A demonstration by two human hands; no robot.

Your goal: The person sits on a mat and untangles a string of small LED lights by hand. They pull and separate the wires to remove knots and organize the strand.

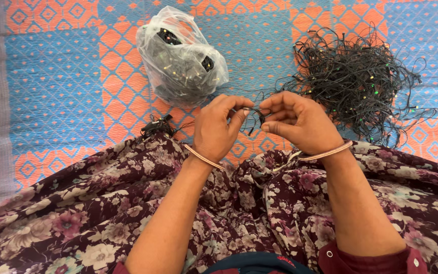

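Head view: left hand (218, 129) and right hand (297, 122) both pinch a thin black wire (252, 112) above the lap, trailing to the tangle (356, 81); judged light, limp, snag-prone, best gripped between the small bulbs.

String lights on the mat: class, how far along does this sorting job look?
Looks done: a clear plastic bag already holds bundled string lights. In hand: the left hand and right hand pinch one thin black wire between fingertips. Left: a large tangled heap of string lights lies on the blue and orange mat, so much seems to remain.
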